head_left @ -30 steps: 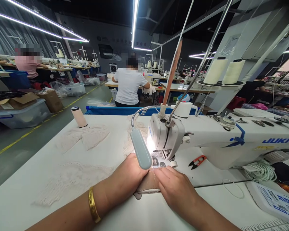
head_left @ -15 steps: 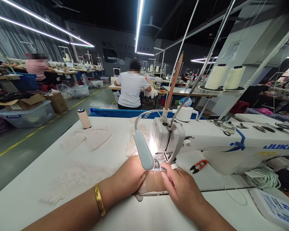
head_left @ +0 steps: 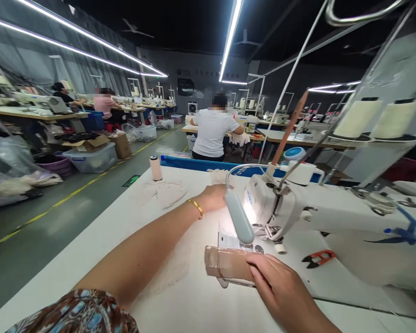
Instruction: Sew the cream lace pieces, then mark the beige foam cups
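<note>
Two bare hands show in the head view, on either side of a slim grey-green lamp head [head_left: 240, 217] on a bent metal neck. The left hand [head_left: 213, 198], a gold bangle [head_left: 196, 208] at its wrist, stretches forward over the smooth white table [head_left: 72, 263], near a pale cream lace piece [head_left: 218, 175] at the far side. Its fingertips are hidden behind the lamp head, so I cannot tell whether they hold anything. The right hand [head_left: 280, 280] has its fingers close together, touching the right end of a flat brown oblong piece with a shiny, tape-like surface [head_left: 229, 262]; whether they grip it cannot be told. That piece lies just in front of the needle area of the white sewing machine [head_left: 343, 208]. Red-handled thread snips with dark blades [head_left: 319, 259] lie to its right. A pale pink lace piece [head_left: 169, 193] lies left of the left hand, near an upright peach thread spool [head_left: 156, 169]. Beyond the table sits a person in a white T-shirt [head_left: 213, 132], back turned.
</note>
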The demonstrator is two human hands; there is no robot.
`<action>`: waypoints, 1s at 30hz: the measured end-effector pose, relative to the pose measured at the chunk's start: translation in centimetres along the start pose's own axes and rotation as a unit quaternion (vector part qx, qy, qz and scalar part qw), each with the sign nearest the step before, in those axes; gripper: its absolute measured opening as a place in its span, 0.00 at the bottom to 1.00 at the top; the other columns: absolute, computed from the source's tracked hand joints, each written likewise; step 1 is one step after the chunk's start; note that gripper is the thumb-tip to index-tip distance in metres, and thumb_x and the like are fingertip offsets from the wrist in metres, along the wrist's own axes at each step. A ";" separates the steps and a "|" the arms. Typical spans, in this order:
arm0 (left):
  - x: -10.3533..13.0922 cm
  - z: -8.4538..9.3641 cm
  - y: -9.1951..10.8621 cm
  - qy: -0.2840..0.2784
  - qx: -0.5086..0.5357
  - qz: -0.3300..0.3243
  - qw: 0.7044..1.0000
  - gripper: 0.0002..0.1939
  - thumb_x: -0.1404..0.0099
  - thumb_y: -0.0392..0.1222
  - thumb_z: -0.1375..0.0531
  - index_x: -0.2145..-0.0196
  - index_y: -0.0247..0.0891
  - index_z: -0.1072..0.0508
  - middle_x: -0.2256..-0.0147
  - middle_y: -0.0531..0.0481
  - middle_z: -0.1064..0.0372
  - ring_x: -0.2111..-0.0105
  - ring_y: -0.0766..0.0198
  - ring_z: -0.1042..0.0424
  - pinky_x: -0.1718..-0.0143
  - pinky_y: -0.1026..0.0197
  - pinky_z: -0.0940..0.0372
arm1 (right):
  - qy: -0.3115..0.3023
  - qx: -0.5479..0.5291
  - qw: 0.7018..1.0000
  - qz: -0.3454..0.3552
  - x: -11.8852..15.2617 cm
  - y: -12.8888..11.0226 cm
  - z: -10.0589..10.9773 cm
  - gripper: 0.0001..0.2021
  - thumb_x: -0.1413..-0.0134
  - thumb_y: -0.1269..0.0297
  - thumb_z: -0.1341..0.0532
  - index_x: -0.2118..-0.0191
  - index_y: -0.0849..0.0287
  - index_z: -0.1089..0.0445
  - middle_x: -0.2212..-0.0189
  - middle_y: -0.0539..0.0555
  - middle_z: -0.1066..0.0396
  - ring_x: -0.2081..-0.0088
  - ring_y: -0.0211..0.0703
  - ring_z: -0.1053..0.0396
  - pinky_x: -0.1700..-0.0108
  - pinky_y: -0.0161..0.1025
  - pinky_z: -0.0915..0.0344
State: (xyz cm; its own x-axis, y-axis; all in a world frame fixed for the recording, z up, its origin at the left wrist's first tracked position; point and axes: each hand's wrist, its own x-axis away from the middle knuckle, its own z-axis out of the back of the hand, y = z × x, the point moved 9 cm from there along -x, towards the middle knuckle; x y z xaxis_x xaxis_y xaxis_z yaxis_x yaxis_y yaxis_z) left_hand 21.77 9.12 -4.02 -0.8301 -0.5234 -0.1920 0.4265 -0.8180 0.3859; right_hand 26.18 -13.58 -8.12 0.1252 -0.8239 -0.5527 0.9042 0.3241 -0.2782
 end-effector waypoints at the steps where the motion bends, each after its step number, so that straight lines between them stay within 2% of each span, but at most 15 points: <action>1: 1.0 1.1 -0.4 0.004 -0.002 0.018 1.000 0.16 0.26 0.44 0.37 0.44 0.36 0.26 0.44 0.42 0.26 0.46 0.52 0.25 0.44 0.45 0.29 | 0.004 0.004 1.000 0.009 0.2 0.0 0.0 0.13 0.30 0.71 0.49 0.53 0.51 0.29 0.62 0.51 0.19 0.65 0.45 0.20 0.66 0.39 0.25; 3: 4.1 3.5 -1.3 0.012 -0.012 0.054 0.998 0.15 0.27 0.41 0.39 0.45 0.37 0.25 0.45 0.42 0.24 0.48 0.53 0.24 0.45 0.50 0.30 | 0.007 0.012 0.999 0.031 0.5 0.0 -0.1 0.12 0.30 0.70 0.48 0.51 0.50 0.29 0.61 0.51 0.18 0.64 0.45 0.19 0.64 0.39 0.23; 6: 10.4 5.9 -2.0 0.002 -0.026 0.094 0.995 0.11 0.28 0.42 0.41 0.52 0.38 0.23 0.53 0.46 0.20 0.57 0.57 0.22 0.55 0.57 0.29 | 0.011 0.023 0.998 0.059 0.9 0.0 -0.6 0.11 0.30 0.69 0.46 0.50 0.50 0.29 0.61 0.51 0.18 0.63 0.46 0.18 0.64 0.40 0.22; 9: 16.5 5.7 -1.8 -0.028 -0.038 0.114 0.992 0.08 0.30 0.42 0.41 0.59 0.38 0.23 0.62 0.50 0.21 0.65 0.60 0.23 0.65 0.60 0.32 | -0.009 0.034 0.997 0.068 1.3 0.3 -1.4 0.11 0.30 0.68 0.45 0.49 0.49 0.29 0.59 0.51 0.17 0.60 0.48 0.17 0.62 0.41 0.20; 12: 20.5 3.5 -1.0 -0.043 -0.068 0.104 0.991 0.04 0.35 0.37 0.41 0.67 0.38 0.27 0.67 0.49 0.25 0.67 0.59 0.27 0.66 0.58 0.36 | -0.021 0.038 0.997 0.062 1.5 0.7 -1.8 0.11 0.30 0.67 0.44 0.47 0.49 0.29 0.56 0.52 0.18 0.58 0.49 0.18 0.59 0.41 0.20; 15: 21.7 1.4 -0.5 -0.041 -0.096 0.093 0.990 0.05 0.38 0.32 0.42 0.72 0.38 0.32 0.67 0.47 0.29 0.67 0.57 0.32 0.66 0.56 0.40 | -0.034 0.029 0.997 0.059 1.4 0.5 -2.0 0.12 0.30 0.69 0.44 0.48 0.49 0.29 0.57 0.53 0.18 0.59 0.48 0.19 0.59 0.42 0.21; 18: 21.6 0.6 -0.5 -0.031 -0.100 0.092 0.990 0.07 0.41 0.30 0.43 0.72 0.39 0.36 0.67 0.47 0.31 0.68 0.58 0.35 0.66 0.56 0.43 | -0.064 0.002 0.996 0.065 0.5 -1.1 -2.0 0.10 0.30 0.71 0.45 0.55 0.51 0.28 0.66 0.51 0.22 0.67 0.45 0.23 0.66 0.40 0.26; 21: 21.5 1.0 -1.0 -0.020 -0.077 0.102 0.992 0.11 0.43 0.29 0.44 0.76 0.40 0.42 0.71 0.50 0.34 0.71 0.60 0.39 0.69 0.57 0.47 | -0.088 -0.040 0.992 0.079 -0.9 -3.7 -1.7 0.12 0.29 0.72 0.48 0.61 0.52 0.30 0.70 0.50 0.26 0.70 0.43 0.28 0.68 0.40 0.31; 24: 21.8 1.9 -1.6 -0.004 -0.035 0.126 0.991 0.13 0.44 0.29 0.45 0.79 0.40 0.46 0.74 0.52 0.37 0.73 0.62 0.41 0.71 0.58 0.49 | -0.077 -0.059 0.991 0.091 -2.6 -6.2 -1.6 0.12 0.30 0.72 0.48 0.64 0.54 0.31 0.72 0.50 0.29 0.72 0.42 0.32 0.70 0.39 0.36; 27: 22.1 2.7 -2.0 0.013 0.019 0.152 0.988 0.10 0.45 0.31 0.45 0.79 0.39 0.42 0.74 0.53 0.33 0.73 0.63 0.38 0.69 0.59 0.46 | -0.070 -0.069 0.992 0.083 -4.3 -7.9 -2.8 0.11 0.31 0.73 0.48 0.62 0.55 0.30 0.71 0.51 0.30 0.71 0.42 0.32 0.71 0.38 0.37; 30: 22.2 3.0 -2.4 0.031 0.079 0.174 0.981 0.05 0.45 0.34 0.44 0.77 0.40 0.34 0.72 0.52 0.29 0.69 0.61 0.33 0.66 0.58 0.42 | -0.080 -0.104 0.989 0.072 -5.7 -9.1 -5.2 0.12 0.33 0.73 0.46 0.52 0.56 0.28 0.60 0.57 0.26 0.61 0.48 0.28 0.63 0.43 0.28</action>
State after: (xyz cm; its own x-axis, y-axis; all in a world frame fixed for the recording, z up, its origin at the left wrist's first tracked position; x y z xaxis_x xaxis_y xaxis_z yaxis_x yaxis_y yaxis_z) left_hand 1.21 0.14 -6.53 -0.6184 -0.7822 -0.0756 0.6154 -0.5419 0.5724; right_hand 15.09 -9.49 -6.51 0.3248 -0.8194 -0.4724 0.7708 0.5187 -0.3699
